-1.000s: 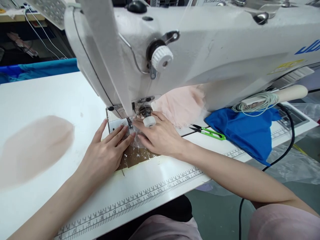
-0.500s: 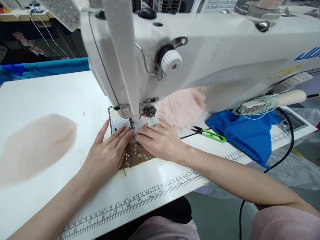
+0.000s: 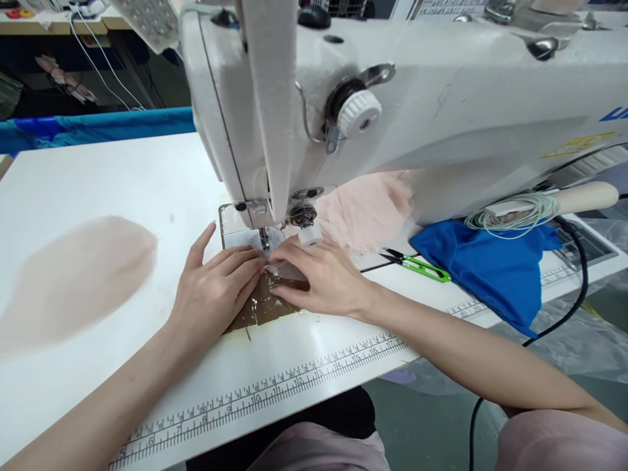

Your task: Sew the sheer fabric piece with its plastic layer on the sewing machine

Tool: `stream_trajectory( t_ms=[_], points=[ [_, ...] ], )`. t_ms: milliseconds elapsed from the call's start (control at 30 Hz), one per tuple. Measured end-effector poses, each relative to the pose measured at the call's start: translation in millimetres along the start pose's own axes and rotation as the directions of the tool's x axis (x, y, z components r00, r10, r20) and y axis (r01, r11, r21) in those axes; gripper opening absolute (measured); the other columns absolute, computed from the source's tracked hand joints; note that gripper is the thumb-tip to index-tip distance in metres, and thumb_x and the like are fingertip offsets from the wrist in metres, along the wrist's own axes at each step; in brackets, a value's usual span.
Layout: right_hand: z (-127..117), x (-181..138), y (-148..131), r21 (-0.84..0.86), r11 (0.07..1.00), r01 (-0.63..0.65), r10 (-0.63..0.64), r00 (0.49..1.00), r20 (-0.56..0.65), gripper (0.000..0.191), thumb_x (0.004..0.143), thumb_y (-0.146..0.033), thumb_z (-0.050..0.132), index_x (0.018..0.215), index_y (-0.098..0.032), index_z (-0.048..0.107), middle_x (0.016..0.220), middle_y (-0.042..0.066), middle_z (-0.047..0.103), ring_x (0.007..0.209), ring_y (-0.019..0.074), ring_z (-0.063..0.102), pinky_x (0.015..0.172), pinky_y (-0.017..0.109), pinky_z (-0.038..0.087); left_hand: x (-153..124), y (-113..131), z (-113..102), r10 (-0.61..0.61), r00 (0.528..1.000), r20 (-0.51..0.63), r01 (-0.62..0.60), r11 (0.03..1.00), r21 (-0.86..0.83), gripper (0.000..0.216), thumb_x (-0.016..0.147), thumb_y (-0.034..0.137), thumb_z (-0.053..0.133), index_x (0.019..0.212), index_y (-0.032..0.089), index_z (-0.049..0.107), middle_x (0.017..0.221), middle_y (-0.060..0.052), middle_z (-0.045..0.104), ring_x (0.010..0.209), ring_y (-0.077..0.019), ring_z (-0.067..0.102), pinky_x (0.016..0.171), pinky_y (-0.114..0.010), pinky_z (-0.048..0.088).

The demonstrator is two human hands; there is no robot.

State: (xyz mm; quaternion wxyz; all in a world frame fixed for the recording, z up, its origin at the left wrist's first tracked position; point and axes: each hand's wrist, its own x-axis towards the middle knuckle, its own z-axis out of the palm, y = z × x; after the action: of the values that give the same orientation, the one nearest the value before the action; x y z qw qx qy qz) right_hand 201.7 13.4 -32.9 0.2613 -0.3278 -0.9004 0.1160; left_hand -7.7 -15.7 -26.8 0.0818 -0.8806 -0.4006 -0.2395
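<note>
My left hand (image 3: 213,284) lies with fingers stretched out and thumb spread, its fingertips beside the presser foot (image 3: 265,239) of a white sewing machine (image 3: 441,85). On the other side of the foot is my right hand (image 3: 328,275), its bent fingers pressing near the needle and its thumb apart from them. Thin sheer fabric (image 3: 289,269) shows under and between the fingertips; its outline is hard to make out. Bunched pale pink sheer fabric (image 3: 366,209) lies behind my right hand, under the machine arm. Below my hands is a brown, shiny taped plate (image 3: 260,307).
To the right lie green-handled thread snips (image 3: 422,266), blue cloth (image 3: 490,261) and a coil of pale cord (image 3: 515,212). A sheer beige fabric piece (image 3: 88,275) rests flat on the left of the white table (image 3: 147,160). A printed ruler (image 3: 260,399) runs along the front edge.
My right thumb has moved away from the fingers, toward me, uncovering more of the brown plate. My left fingers stay near the foot. The view has shifted slightly.
</note>
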Motion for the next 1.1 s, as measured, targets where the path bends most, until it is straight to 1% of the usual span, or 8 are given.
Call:
stream_trajectory(
  t_ms=[67,100,200,300,400,700,867,1100],
  points=[
    [1.5,-1.2,1.1,-0.035,0.998,0.049,-0.05,0.998,-0.037,0.02,0.094,-0.026,0.056,0.105,-0.015,0.068,0.098,0.004,0.072,0.088,0.0186,0.061,0.079,0.033,0.044,-0.6,0.7,-0.5,0.014,1.0,-0.004,-0.014,1.0,0.019,0.016,0.095,0.016,0.053,0.104,0.017,0.067,0.104,-0.005,0.076,0.099,-0.0213,0.071,0.116,-0.058,0.03],
    [2.1,-1.7,1.8,-0.05,0.996,0.073,-0.076,0.996,-0.057,0.019,0.096,-0.022,0.052,0.1,-0.016,0.07,0.098,0.003,0.072,0.086,0.017,0.062,0.078,0.032,0.044,-1.3,1.0,-0.6,0.023,1.0,-0.007,-0.023,0.999,0.034,0.017,0.095,0.016,0.053,0.105,0.017,0.067,0.105,-0.005,0.076,0.099,-0.0216,0.071,0.116,-0.058,0.031],
    [1.8,-3.0,3.1,-0.095,0.986,0.14,-0.149,0.984,-0.101,0.022,0.097,-0.022,0.053,0.087,-0.019,0.072,0.095,0.0,0.074,0.083,0.0152,0.063,0.075,0.03,0.043,-4.5,1.4,0.2,0.057,0.998,-0.009,-0.056,0.995,0.077,0.021,0.095,0.017,0.053,0.112,0.016,0.065,0.113,-0.009,0.073,0.105,-0.0235,0.07,0.116,-0.057,0.034],
    [-0.7,-3.8,2.4,-0.159,0.966,0.204,-0.223,0.969,-0.111,0.023,0.096,-0.018,0.053,0.085,-0.018,0.072,0.091,-0.001,0.075,0.082,0.0146,0.064,0.073,0.029,0.043,-8.0,1.7,1.1,0.075,0.997,0.017,-0.076,0.993,0.091,0.026,0.095,0.017,0.053,0.118,0.014,0.063,0.118,-0.011,0.071,0.111,-0.0248,0.067,0.116,-0.057,0.034],
    [-2.2,-3.8,1.3,-0.211,0.946,0.245,-0.274,0.954,-0.119,0.025,0.095,-0.012,0.051,0.082,-0.018,0.072,0.088,-0.002,0.075,0.077,0.0133,0.063,0.073,0.028,0.043,-9.4,2.0,1.0,0.084,0.996,0.03,-0.086,0.992,0.09,0.027,0.094,0.016,0.054,0.118,0.01,0.064,0.116,-0.012,0.071,0.109,-0.0262,0.068,0.118,-0.057,0.032],
    [-0.1,-2.9,2.8,-0.207,0.946,0.25,-0.285,0.945,-0.16,0.023,0.09,-0.008,0.054,0.079,-0.017,0.071,0.084,-0.002,0.075,0.07,0.0119,0.06,0.073,0.027,0.044,-7.7,1.5,1.4,0.126,0.992,-0.004,-0.125,0.986,0.113,0.026,0.092,0.015,0.056,0.115,0.007,0.066,0.111,-0.013,0.073,0.105,-0.0269,0.07,0.118,-0.056,0.031],
    [0.3,-3.0,3.4,-0.195,0.949,0.248,-0.281,0.945,-0.165,0.023,0.091,-0.009,0.054,0.079,-0.016,0.072,0.084,-0.002,0.075,0.07,0.0118,0.06,0.074,0.027,0.045,-7.6,0.8,1.7,0.124,0.992,0.004,-0.124,0.985,0.12,0.026,0.093,0.015,0.055,0.116,0.007,0.065,0.112,-0.013,0.073,0.105,-0.0271,0.07,0.117,-0.057,0.033],
    [-0.4,-2.1,3.9,-0.168,0.959,0.228,-0.253,0.957,-0.142,0.024,0.095,-0.014,0.052,0.083,-0.016,0.073,0.086,0.001,0.075,0.076,0.0135,0.063,0.072,0.028,0.046,-8.0,-0.5,3.7,0.109,0.994,0.007,-0.109,0.987,0.117,0.027,0.094,0.015,0.054,0.118,0.008,0.064,0.115,-0.013,0.072,0.108,-0.0263,0.069,0.119,-0.056,0.03]
  ],
)
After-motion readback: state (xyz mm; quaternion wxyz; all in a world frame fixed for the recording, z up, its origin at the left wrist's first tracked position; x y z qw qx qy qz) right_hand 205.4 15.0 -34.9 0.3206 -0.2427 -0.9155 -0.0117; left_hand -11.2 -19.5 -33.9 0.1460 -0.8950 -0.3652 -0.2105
